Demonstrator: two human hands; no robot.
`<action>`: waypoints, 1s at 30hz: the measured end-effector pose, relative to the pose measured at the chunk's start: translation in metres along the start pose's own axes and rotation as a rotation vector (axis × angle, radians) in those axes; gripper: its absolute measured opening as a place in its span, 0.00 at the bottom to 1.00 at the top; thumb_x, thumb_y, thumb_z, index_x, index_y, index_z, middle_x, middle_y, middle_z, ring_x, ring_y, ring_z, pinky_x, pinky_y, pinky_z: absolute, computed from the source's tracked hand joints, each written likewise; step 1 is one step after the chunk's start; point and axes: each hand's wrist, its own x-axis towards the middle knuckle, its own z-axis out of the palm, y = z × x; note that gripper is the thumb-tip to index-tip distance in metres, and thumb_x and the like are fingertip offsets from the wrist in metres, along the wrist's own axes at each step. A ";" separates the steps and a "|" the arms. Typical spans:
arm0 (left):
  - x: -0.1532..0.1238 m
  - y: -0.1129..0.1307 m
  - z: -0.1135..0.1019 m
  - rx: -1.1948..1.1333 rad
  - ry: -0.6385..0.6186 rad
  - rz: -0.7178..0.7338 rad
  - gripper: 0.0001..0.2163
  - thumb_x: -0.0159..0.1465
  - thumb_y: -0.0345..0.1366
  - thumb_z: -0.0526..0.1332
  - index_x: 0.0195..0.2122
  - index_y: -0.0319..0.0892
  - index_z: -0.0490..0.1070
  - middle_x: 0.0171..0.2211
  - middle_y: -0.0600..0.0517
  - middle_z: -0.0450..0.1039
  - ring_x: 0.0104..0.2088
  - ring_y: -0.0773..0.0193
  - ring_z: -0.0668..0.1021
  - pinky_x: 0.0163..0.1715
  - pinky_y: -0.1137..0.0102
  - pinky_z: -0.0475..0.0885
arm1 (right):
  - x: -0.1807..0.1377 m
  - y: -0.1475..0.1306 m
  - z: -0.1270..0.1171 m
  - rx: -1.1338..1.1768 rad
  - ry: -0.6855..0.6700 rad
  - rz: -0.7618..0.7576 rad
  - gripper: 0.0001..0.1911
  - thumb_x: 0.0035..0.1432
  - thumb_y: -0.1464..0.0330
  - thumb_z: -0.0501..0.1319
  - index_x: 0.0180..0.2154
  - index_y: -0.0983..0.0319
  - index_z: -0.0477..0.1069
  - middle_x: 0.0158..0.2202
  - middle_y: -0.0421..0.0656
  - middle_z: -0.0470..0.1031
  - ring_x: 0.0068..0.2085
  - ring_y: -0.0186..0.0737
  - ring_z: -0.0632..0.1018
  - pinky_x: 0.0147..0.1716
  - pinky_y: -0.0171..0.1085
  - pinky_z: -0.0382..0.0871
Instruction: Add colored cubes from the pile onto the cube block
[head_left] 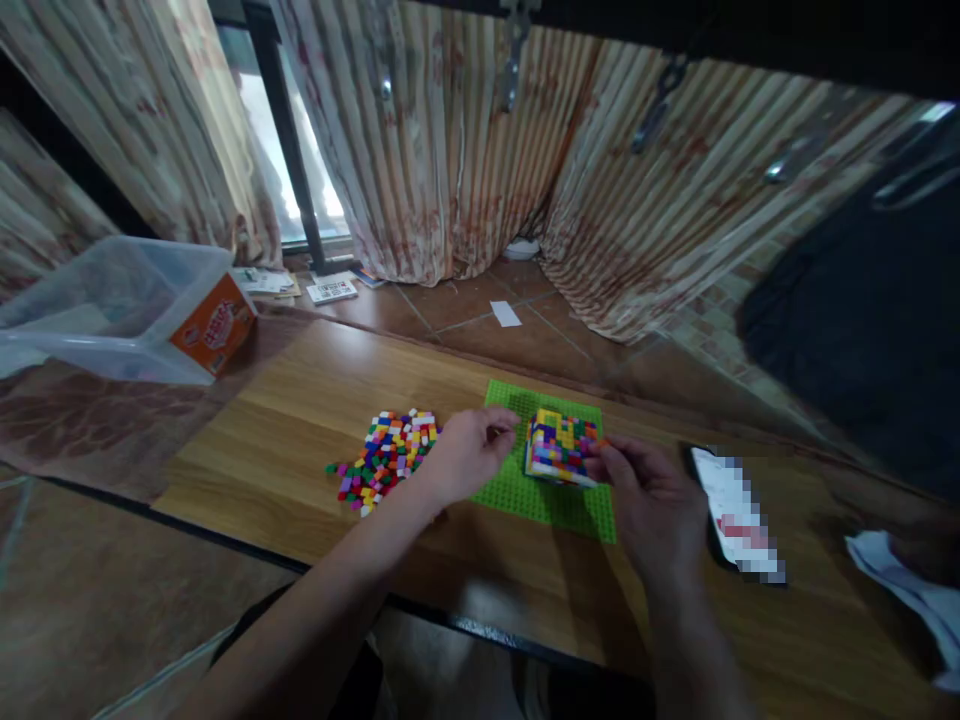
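A green studded baseplate [540, 495] lies on a wooden table [300, 420]. On it stands a small multicoloured block of stacked bricks [561, 445]. My left hand [469, 455] rests on the baseplate's left edge, fingers curled in a pinch just left of the block; what it holds is too small to make out. My right hand [649, 495] is at the block's right side, fingertips pinched against its lower right corner. A heap of loose coloured bricks [386, 455] lies left of my left hand.
A clear plastic tub [97, 300] with an orange box [214, 325] stands at the table's far left. A dark phone with a blurred white patch [735, 515] lies right of my right hand. White cloth [907, 590] sits at the right edge. Curtains and a tiled floor lie beyond.
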 end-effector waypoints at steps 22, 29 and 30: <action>0.004 0.005 0.017 0.083 -0.122 0.031 0.10 0.63 0.29 0.55 0.38 0.42 0.76 0.33 0.51 0.79 0.32 0.64 0.78 0.33 0.72 0.71 | 0.013 0.020 -0.032 -0.120 -0.255 0.099 0.13 0.47 0.58 0.67 0.32 0.60 0.79 0.33 0.43 0.81 0.37 0.44 0.79 0.39 0.42 0.71; 0.003 0.006 0.017 0.110 -0.128 0.024 0.11 0.63 0.30 0.54 0.38 0.42 0.76 0.33 0.51 0.79 0.31 0.64 0.78 0.32 0.72 0.70 | 0.017 0.022 -0.028 -0.040 -0.219 0.157 0.17 0.42 0.58 0.70 0.32 0.62 0.77 0.30 0.43 0.79 0.32 0.40 0.76 0.33 0.39 0.69; 0.003 0.006 0.017 0.115 -0.129 0.028 0.10 0.63 0.30 0.54 0.38 0.42 0.76 0.33 0.52 0.79 0.31 0.65 0.78 0.32 0.72 0.70 | 0.017 0.022 -0.027 0.003 -0.218 0.178 0.17 0.41 0.58 0.71 0.31 0.63 0.77 0.29 0.43 0.78 0.30 0.38 0.75 0.31 0.37 0.68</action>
